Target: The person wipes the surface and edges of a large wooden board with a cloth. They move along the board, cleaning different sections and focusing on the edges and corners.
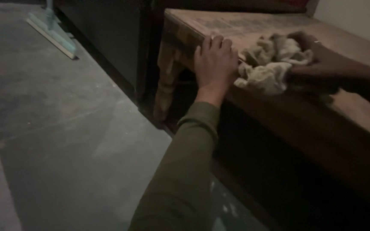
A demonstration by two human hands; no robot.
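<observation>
Olive sleeve runs up frame toward left hand (214,64). Left hand lies flat, fingers spread loosely, palm down on front edge of wooden table (356,111), gripping nothing. Just beside it, crumpled cloth (270,64): pale beige, soft, wrinkled, bunched on tabletop near front edge, long axis roughly left to right. Right hand (322,60) clamped on cloth's right end, ring visible. Table top worn, leg turned. Beyond: grey concrete floor (65,128), pale squeegee head (52,32) lying far left.
</observation>
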